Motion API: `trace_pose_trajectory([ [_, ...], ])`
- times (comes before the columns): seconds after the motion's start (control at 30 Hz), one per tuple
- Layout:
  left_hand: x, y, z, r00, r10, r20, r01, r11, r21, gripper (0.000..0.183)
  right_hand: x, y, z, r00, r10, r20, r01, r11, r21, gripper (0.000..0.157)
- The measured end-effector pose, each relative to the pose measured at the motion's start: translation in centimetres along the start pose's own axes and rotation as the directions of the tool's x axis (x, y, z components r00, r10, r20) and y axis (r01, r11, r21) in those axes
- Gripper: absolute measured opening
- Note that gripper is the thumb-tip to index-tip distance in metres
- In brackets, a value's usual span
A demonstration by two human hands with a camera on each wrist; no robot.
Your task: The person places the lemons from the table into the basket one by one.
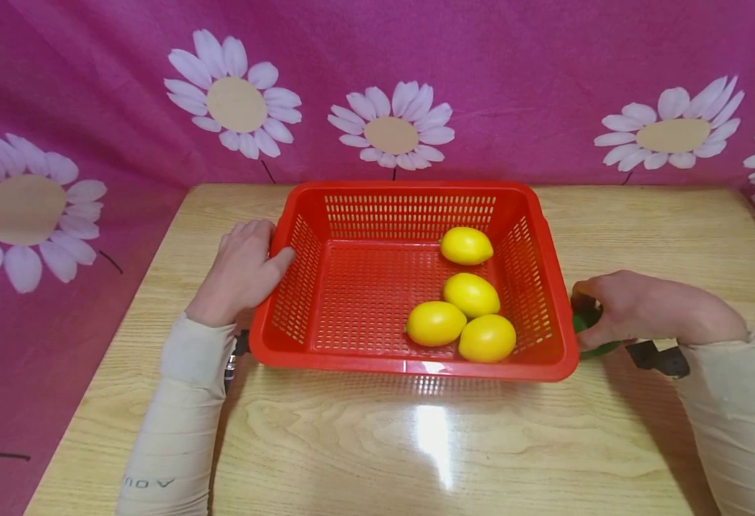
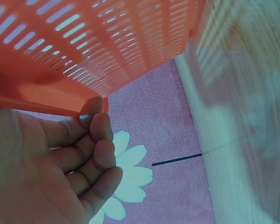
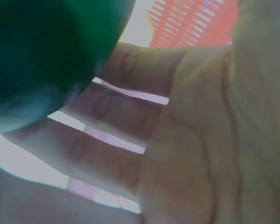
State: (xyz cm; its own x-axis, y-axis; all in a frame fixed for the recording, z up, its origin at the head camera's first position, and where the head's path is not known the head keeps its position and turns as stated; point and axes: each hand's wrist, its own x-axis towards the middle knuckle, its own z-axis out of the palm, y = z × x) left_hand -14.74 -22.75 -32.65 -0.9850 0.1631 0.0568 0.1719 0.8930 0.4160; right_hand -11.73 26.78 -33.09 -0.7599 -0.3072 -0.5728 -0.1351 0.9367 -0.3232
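A red plastic basket with slotted walls stands on the table, and several yellow lemons lie in its right half. At its left rim, my left hand grips the edge, thumb over the top. The left wrist view has the fingers of that hand bent beneath the rim. Just outside the right wall, my right hand holds a smooth, round green thing, mostly hidden by the hand in the head view. Close up in the right wrist view, the fingers curve round this dark green shape.
The wooden table reflects a bright light in front of the basket. A purple cloth with large white flowers hangs behind the table and along its left side. Dark straps show at both wrists.
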Motion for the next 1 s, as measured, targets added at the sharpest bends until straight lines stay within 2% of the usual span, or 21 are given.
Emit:
trace_pose_trajectory([
  [0.43, -0.03, 0.02, -0.01, 1.0, -0.006, 0.004, 0.006, 1.0, -0.003, 0.028, -0.2, 0.09, -0.05, 0.997, -0.073, -0.018, 0.072, 0.997, -0.034, 0.05],
  [0.77, -0.11, 0.08, -0.12, 1.0, -0.012, 0.015, 0.012, 1.0, -0.014, 0.028, -0.56, 0.21, -0.43, 0.998, -0.057, -0.005, 0.057, 0.998, 0.003, 0.06],
  [1.0, -0.17, 0.12, -0.17, 0.999, -0.023, 0.026, 0.023, 0.999, -0.023, 0.028, -0.79, 0.31, -0.63, 0.998, -0.048, -0.028, 0.048, 0.999, 0.023, 0.068],
])
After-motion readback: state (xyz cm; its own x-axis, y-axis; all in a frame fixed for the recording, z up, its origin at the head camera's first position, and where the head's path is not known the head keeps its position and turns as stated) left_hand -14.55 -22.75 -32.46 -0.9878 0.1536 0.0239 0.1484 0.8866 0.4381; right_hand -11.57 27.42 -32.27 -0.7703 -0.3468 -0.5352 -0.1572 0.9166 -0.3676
